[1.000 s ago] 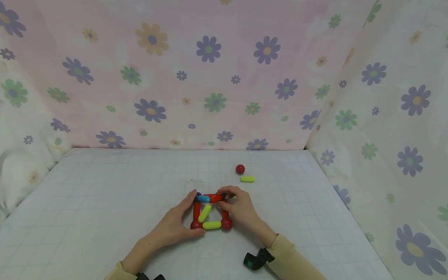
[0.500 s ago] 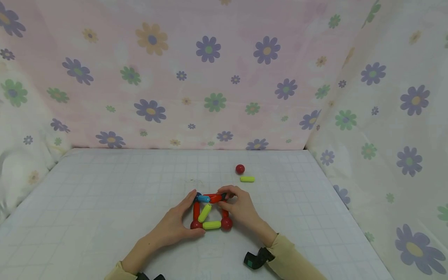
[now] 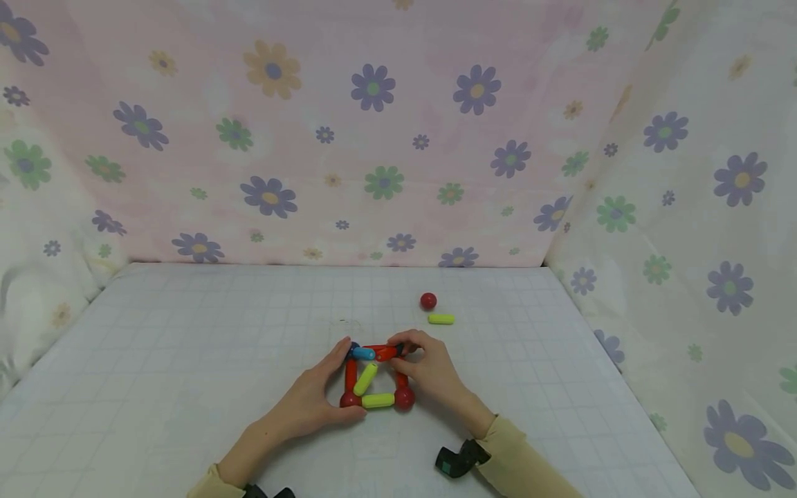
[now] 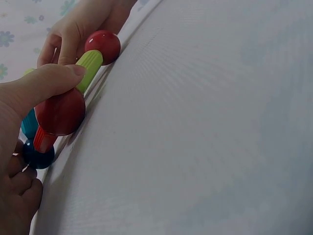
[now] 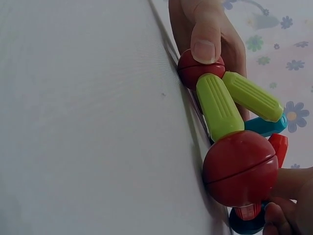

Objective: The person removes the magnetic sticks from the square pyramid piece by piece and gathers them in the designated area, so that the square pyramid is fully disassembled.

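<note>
A square frame of magnetic building sticks and balls lies on the table: a yellow-green stick [image 3: 378, 400] joins two red balls [image 3: 405, 398] in front, and red side sticks [image 3: 351, 374] run back to dark blue balls. From its left corners slope another yellow-green stick [image 3: 366, 379] and a blue stick [image 3: 363, 353]. My left hand [image 3: 314, 394] grips the left side, thumb over the near red ball [image 4: 61, 112], fingers by the dark blue ball [image 4: 38, 154]. My right hand [image 3: 436, 370] pinches the far right corner, where a short red stick [image 3: 385, 354] leans inward from a mostly covered dark blue ball.
A loose red ball [image 3: 428, 301] and a loose yellow-green stick [image 3: 441, 319] lie farther back, right of centre. Flower-patterned cloth [image 3: 382, 207] rises behind the white table [image 3: 218, 332] and along its sides.
The tip of the red stick at my right hand has shifted slightly away from the blue stick's tip. Both hands keep their places on the frame.
</note>
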The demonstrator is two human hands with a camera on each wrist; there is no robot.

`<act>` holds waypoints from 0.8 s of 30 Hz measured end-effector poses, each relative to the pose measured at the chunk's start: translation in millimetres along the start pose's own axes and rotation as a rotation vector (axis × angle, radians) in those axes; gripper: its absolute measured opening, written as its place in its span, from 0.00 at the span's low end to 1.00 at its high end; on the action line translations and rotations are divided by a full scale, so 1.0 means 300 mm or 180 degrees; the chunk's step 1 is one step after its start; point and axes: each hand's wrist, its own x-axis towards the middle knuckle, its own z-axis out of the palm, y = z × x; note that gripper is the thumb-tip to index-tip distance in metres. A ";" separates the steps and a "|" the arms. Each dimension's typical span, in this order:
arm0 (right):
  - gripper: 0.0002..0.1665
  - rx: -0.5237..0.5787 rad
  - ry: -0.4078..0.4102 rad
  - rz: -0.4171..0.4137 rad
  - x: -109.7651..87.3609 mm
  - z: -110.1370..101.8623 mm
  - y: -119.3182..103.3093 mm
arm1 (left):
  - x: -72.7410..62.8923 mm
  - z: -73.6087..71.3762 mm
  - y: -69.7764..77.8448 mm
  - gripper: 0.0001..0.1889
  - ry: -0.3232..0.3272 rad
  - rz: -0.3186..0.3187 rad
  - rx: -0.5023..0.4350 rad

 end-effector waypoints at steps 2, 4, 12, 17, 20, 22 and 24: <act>0.19 0.0033 -0.0029 -0.0056 0.000 -0.003 0.002 | 0.000 0.000 0.001 0.59 -0.0005 0.0009 -0.0006; 0.19 0.0071 -0.0051 -0.0099 0.001 -0.005 0.004 | -0.001 -0.001 0.001 0.59 -0.0009 0.0017 -0.0010; 0.19 -0.0002 -0.0122 -0.0151 0.008 -0.013 0.013 | -0.002 -0.001 0.000 0.59 0.0005 0.0033 -0.0012; 0.18 -0.0049 -0.0208 -0.0275 0.013 -0.030 0.028 | -0.002 0.001 0.001 0.58 -0.0016 -0.0012 -0.0056; 0.16 -0.0067 -0.0275 -0.0383 0.015 -0.044 0.034 | -0.004 -0.001 0.003 0.59 -0.0002 -0.0058 -0.0048; 0.16 -0.0061 -0.0291 -0.0431 0.014 -0.055 0.035 | -0.004 -0.002 0.004 0.59 0.0013 -0.0063 -0.0024; 0.16 -0.0062 -0.0287 -0.0406 0.010 -0.066 0.035 | -0.003 -0.002 0.004 0.59 0.0012 -0.0046 -0.0008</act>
